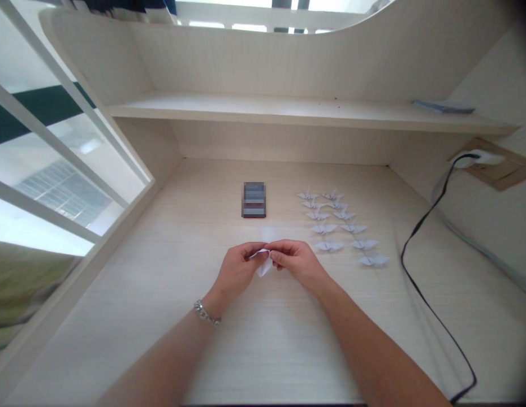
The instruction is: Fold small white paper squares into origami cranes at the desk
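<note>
Pale wood-grain desk [203, 195] with built-in shelf [263, 108], black cable [415, 291] at right.

Left hand [238, 268] and right hand [300, 262] meet mid-desk, each mostly closed in a thumb-and-forefinger pinch; folded white paper cranes [324, 229] lie in two columns off to the right; phone-like dark rectangle [254, 199], detail pixelated, sits beyond the hands. Smallest: white paper piece [264, 268], partly folded, held between both hands' fingertips, lower tip showing below the left thumb, rest hidden. Step in hand looks like folding or creasing; next move likely calls for a light, precise pinch with edges kept aligned.
</note>
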